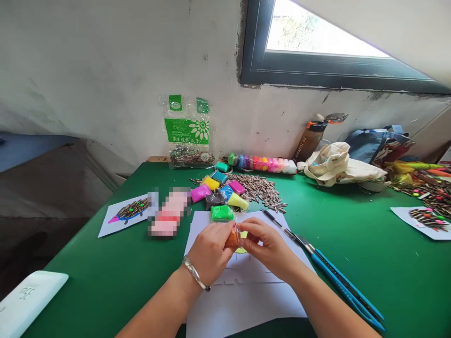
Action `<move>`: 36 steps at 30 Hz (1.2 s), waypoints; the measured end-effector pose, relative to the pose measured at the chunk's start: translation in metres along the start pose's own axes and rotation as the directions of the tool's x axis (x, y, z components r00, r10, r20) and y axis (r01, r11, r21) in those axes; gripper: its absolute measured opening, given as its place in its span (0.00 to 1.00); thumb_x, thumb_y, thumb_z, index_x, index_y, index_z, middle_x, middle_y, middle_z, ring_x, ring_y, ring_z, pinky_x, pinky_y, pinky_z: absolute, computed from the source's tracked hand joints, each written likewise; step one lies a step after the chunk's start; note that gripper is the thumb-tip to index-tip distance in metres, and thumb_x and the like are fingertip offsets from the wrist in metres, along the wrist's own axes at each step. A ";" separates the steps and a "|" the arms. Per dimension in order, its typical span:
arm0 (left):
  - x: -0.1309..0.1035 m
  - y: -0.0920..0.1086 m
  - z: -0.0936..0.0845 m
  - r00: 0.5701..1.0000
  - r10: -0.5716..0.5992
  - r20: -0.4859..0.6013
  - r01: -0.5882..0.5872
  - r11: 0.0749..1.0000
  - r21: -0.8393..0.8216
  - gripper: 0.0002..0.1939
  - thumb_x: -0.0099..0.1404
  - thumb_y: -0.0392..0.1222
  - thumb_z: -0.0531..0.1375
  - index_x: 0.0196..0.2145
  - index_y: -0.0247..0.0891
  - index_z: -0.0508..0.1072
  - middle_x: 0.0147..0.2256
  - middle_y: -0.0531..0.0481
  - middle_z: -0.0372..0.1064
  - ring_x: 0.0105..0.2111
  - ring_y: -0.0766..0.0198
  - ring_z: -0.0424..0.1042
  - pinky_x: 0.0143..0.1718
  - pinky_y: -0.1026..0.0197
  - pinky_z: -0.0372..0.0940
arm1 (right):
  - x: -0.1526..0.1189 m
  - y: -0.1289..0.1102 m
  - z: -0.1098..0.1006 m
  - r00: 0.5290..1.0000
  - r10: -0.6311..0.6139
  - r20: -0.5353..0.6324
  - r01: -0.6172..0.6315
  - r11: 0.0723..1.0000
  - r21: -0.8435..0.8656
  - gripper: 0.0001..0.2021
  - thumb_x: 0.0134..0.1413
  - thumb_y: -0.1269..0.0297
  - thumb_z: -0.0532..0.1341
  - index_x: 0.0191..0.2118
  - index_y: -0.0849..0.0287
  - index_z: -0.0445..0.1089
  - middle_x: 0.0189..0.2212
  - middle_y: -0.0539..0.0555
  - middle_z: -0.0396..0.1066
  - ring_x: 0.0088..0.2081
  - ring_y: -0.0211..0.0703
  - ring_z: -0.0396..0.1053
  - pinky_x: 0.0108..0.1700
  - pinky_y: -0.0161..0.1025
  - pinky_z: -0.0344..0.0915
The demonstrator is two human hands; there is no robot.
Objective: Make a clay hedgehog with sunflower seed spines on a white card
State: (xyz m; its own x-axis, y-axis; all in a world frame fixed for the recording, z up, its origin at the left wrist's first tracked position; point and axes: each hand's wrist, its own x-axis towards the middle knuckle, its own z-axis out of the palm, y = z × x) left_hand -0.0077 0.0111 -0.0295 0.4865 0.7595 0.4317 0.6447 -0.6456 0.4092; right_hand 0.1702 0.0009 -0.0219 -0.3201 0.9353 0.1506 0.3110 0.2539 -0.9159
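I log left hand [211,246] and right hand [264,241] both grasping an orange, clear-plastic-wrapped packet [231,239] above white paper sheets [243,305]; flat green tabletop [112,277] stretches past the sheets' left edge.

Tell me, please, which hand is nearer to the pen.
Right. The right hand is just left of the pen; the left hand is farther left, on the right hand's other side.

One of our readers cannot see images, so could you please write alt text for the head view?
A person's left hand and right hand grip a wrapped orange packet over white paper on a green table. Beyond them lie other colourful packets and a pile of seeds, with a transparent bag standing by the wall.
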 end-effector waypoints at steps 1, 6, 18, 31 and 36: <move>0.000 0.000 0.000 1.000 0.001 0.017 -0.001 1.000 -0.010 0.18 0.61 0.36 0.55 0.49 0.34 0.67 0.39 0.43 0.73 0.38 0.56 0.72 0.40 0.54 0.69 | 0.000 0.000 0.000 1.000 -0.002 0.001 0.002 1.000 -0.017 0.09 0.55 0.64 0.59 0.42 0.53 0.73 0.37 0.53 0.66 0.32 0.36 0.63 0.32 0.34 0.61; 0.000 0.007 0.000 0.994 0.004 0.105 0.001 0.999 -0.046 0.17 0.61 0.40 0.59 0.48 0.34 0.68 0.33 0.46 0.73 0.32 0.57 0.72 0.34 0.57 0.69 | -0.002 -0.004 -0.001 1.000 -0.015 0.019 0.017 0.994 -0.105 0.06 0.54 0.68 0.58 0.30 0.56 0.73 0.31 0.51 0.64 0.30 0.36 0.61 0.31 0.34 0.59; -0.002 0.010 0.007 0.995 0.031 0.093 -0.029 0.999 -0.018 0.25 0.65 0.43 0.56 0.58 0.35 0.59 0.29 0.50 0.71 0.30 0.60 0.70 0.29 0.61 0.65 | -0.001 -0.001 0.003 0.998 0.002 -0.060 -0.008 0.995 -0.096 0.10 0.52 0.73 0.57 0.22 0.58 0.68 0.25 0.49 0.60 0.29 0.36 0.59 0.29 0.33 0.56; 0.000 0.010 0.006 0.999 0.022 0.024 -0.022 1.000 0.013 0.17 0.65 0.39 0.55 0.50 0.34 0.66 0.32 0.46 0.72 0.32 0.58 0.71 0.33 0.58 0.66 | 0.001 0.000 -0.002 0.993 0.117 -0.029 -0.114 0.990 0.082 0.07 0.53 0.63 0.60 0.28 0.58 0.73 0.28 0.51 0.63 0.31 0.38 0.62 0.32 0.34 0.59; -0.002 0.009 0.009 0.999 0.034 0.030 -0.036 0.997 0.063 0.16 0.64 0.37 0.54 0.49 0.35 0.67 0.33 0.46 0.73 0.33 0.57 0.72 0.35 0.56 0.67 | 0.000 0.001 -0.001 0.999 0.040 -0.006 -0.041 0.989 -0.142 0.11 0.53 0.69 0.57 0.21 0.59 0.67 0.24 0.49 0.61 0.29 0.37 0.61 0.31 0.34 0.56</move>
State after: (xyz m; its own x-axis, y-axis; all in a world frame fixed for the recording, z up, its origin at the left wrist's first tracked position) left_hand 0.0028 0.0046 -0.0334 0.5260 0.7391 0.4208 0.6625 -0.6663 0.3421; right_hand 0.1715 0.0015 -0.0224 -0.3016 0.9463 0.1160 0.4478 0.2480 -0.8591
